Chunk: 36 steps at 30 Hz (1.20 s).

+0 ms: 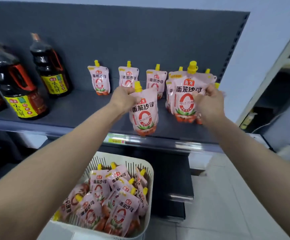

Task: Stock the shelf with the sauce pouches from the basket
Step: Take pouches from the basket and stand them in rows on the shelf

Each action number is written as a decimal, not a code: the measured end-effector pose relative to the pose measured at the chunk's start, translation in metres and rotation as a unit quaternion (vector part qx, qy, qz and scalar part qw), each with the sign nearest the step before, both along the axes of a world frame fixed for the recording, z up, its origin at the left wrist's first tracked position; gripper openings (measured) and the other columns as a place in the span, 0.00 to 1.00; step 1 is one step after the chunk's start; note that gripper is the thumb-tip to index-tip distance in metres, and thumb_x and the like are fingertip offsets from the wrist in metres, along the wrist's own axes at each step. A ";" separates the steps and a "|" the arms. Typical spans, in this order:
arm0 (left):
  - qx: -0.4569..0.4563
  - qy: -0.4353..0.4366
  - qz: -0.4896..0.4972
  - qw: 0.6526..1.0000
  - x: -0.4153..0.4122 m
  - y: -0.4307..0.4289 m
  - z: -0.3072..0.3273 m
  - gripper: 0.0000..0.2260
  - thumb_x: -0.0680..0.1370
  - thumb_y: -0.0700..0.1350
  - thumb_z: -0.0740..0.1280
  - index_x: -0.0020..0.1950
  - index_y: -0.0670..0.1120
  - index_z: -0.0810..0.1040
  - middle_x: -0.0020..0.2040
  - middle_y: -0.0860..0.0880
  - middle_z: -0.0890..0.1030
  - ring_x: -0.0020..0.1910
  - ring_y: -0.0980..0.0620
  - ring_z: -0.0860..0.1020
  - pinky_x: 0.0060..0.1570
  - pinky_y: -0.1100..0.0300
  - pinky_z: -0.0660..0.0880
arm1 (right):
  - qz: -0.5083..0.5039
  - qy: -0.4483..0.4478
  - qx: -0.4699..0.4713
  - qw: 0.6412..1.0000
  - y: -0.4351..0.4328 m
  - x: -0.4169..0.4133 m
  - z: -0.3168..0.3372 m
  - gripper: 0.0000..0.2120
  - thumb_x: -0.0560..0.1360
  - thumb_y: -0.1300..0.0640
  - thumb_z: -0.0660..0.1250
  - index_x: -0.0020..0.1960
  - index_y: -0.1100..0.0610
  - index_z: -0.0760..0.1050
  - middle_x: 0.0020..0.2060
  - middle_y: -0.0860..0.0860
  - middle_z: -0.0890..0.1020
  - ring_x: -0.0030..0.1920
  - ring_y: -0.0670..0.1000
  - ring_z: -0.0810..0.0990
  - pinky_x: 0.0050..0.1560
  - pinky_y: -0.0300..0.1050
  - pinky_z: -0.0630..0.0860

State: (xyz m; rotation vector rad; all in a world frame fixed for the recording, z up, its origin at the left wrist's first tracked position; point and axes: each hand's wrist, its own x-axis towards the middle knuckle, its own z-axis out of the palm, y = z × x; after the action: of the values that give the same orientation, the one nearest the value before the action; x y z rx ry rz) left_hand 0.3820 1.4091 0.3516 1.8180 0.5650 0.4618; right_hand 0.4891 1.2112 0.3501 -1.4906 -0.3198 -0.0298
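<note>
Head cam view, looking down along both bare arms stretched out toward the dark grey shelf [82,108].

The left hand [123,99] is reaching forward with the forearm running diagonally up from the bottom left corner, wrist pretty straight. Its fingers are curled tight around the top corner of a pink sauce pouch [143,113], right next to the yellow cap. That pouch hangs upright over the front part of the shelf, its bottom close to the front edge; can't tell if it's actually touching the board.

The right hand [209,102] comes in from the right side, arm extended, fist closed, fingers pinching the right edge of a second pouch [186,99]. This one stands upright at the right end of the shelf, in front of a little cluster of other pouches, and its bottom seems to be down on the shelf.

Further back there's a row of three pouches [127,77] standing apart from each other against the back panel. On the left end are dark soy sauce bottles [17,87] with yellow labels.

Below the shelf, between the arms, sits a white slotted basket [149,174] with a loose heap of the same pouches lying in it every which way.
</note>
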 end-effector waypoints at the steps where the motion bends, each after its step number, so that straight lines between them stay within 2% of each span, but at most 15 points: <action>1: 0.002 0.000 -0.007 1.000 0.013 -0.006 0.002 0.06 0.74 0.34 0.66 0.49 0.42 0.80 0.44 0.47 0.81 0.37 0.57 0.79 0.29 0.70 0.75 | -0.008 -0.004 0.007 1.000 -0.009 0.006 0.002 0.13 0.74 0.67 0.63 0.40 0.50 0.76 0.38 0.45 0.83 0.36 0.42 0.84 0.32 0.38 0.79; 4: 0.008 0.009 -0.030 0.999 0.054 -0.023 0.006 0.10 0.75 0.34 0.65 0.54 0.39 0.79 0.48 0.46 0.81 0.41 0.53 0.79 0.32 0.67 0.75 | -0.023 -0.005 0.011 1.000 -0.036 0.026 0.004 0.14 0.73 0.68 0.62 0.41 0.50 0.77 0.38 0.46 0.83 0.35 0.41 0.83 0.34 0.39 0.80; 8: 0.037 0.022 -0.050 0.998 0.102 -0.039 0.004 0.13 0.75 0.33 0.65 0.59 0.38 0.77 0.54 0.43 0.81 0.50 0.49 0.80 0.46 0.59 0.76 | -0.030 0.000 0.013 0.999 -0.060 0.054 0.004 0.17 0.72 0.71 0.60 0.40 0.50 0.77 0.36 0.45 0.83 0.36 0.43 0.83 0.33 0.38 0.80; 11: 0.060 0.038 -0.061 0.996 0.132 -0.047 -0.003 0.14 0.75 0.33 0.64 0.60 0.38 0.77 0.57 0.43 0.80 0.52 0.50 0.78 0.47 0.62 0.74 | -0.031 0.008 0.004 0.999 -0.071 0.075 0.001 0.17 0.73 0.72 0.60 0.40 0.51 0.77 0.38 0.47 0.83 0.39 0.46 0.83 0.41 0.45 0.82; 14: 0.068 0.059 -0.069 0.994 0.153 -0.050 -0.012 0.16 0.75 0.32 0.64 0.63 0.38 0.75 0.62 0.44 0.78 0.59 0.46 0.77 0.49 0.63 0.73 | -0.026 0.010 -0.008 1.000 -0.077 0.090 -0.007 0.17 0.73 0.72 0.60 0.41 0.51 0.77 0.40 0.49 0.83 0.40 0.49 0.83 0.44 0.49 0.81; 17: 0.069 0.079 -0.067 0.992 0.170 -0.049 -0.020 0.16 0.75 0.32 0.64 0.64 0.37 0.74 0.63 0.43 0.77 0.60 0.45 0.77 0.54 0.60 0.74 | -0.020 0.008 -0.019 1.000 -0.080 0.099 -0.013 0.18 0.74 0.71 0.59 0.40 0.50 0.78 0.38 0.47 0.83 0.38 0.46 0.83 0.40 0.45 0.80; 20: 0.079 0.100 -0.080 0.989 0.180 -0.047 -0.021 0.17 0.75 0.32 0.63 0.64 0.37 0.74 0.63 0.42 0.77 0.61 0.45 0.76 0.59 0.55 0.75 | -0.007 0.004 -0.038 0.999 -0.078 0.104 -0.018 0.17 0.74 0.71 0.60 0.42 0.51 0.78 0.42 0.50 0.83 0.43 0.49 0.83 0.45 0.48 0.80; 24: 0.115 0.137 -0.109 0.978 0.188 -0.048 -0.015 0.18 0.74 0.30 0.63 0.65 0.37 0.74 0.65 0.41 0.75 0.62 0.44 0.75 0.61 0.53 0.74 | 0.018 0.025 -0.031 0.999 -0.071 0.105 -0.022 0.16 0.74 0.73 0.61 0.50 0.55 0.78 0.49 0.55 0.83 0.50 0.54 0.82 0.49 0.52 0.80; 28: 0.094 0.133 -0.112 0.980 0.188 -0.047 -0.015 0.20 0.73 0.31 0.66 0.65 0.38 0.73 0.65 0.42 0.75 0.62 0.44 0.75 0.60 0.54 0.74 | 0.019 0.028 -0.044 0.998 -0.068 0.103 -0.027 0.14 0.75 0.71 0.62 0.52 0.56 0.78 0.49 0.52 0.83 0.47 0.49 0.82 0.48 0.47 0.80; 30: 0.079 0.123 -0.114 0.983 0.186 -0.047 -0.017 0.19 0.73 0.32 0.67 0.64 0.38 0.74 0.64 0.42 0.76 0.60 0.44 0.77 0.58 0.55 0.75 | 0.022 0.032 -0.043 0.998 -0.071 0.105 -0.030 0.14 0.75 0.71 0.62 0.53 0.55 0.78 0.50 0.53 0.83 0.50 0.51 0.82 0.50 0.49 0.80; 33: 0.072 0.108 -0.112 0.985 0.182 -0.047 -0.018 0.19 0.72 0.33 0.68 0.63 0.38 0.75 0.62 0.41 0.78 0.58 0.45 0.78 0.53 0.59 0.75 | 0.018 0.045 -0.053 0.997 -0.080 0.106 -0.039 0.14 0.75 0.70 0.63 0.51 0.53 0.78 0.51 0.52 0.83 0.51 0.53 0.82 0.50 0.52 0.79; 36: 0.070 0.083 -0.098 0.989 0.178 -0.047 -0.017 0.19 0.72 0.32 0.69 0.63 0.38 0.74 0.64 0.43 0.76 0.60 0.46 0.76 0.51 0.61 0.74 | 0.015 0.063 -0.051 0.997 -0.089 0.106 -0.054 0.17 0.75 0.70 0.63 0.45 0.48 0.79 0.44 0.46 0.84 0.47 0.48 0.82 0.45 0.48 0.79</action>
State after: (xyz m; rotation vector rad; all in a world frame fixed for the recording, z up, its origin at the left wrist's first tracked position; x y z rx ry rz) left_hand 0.5601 1.3623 0.3349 2.0370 0.4696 0.2210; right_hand 0.5954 1.1218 0.2964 -1.5814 -0.2441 0.1047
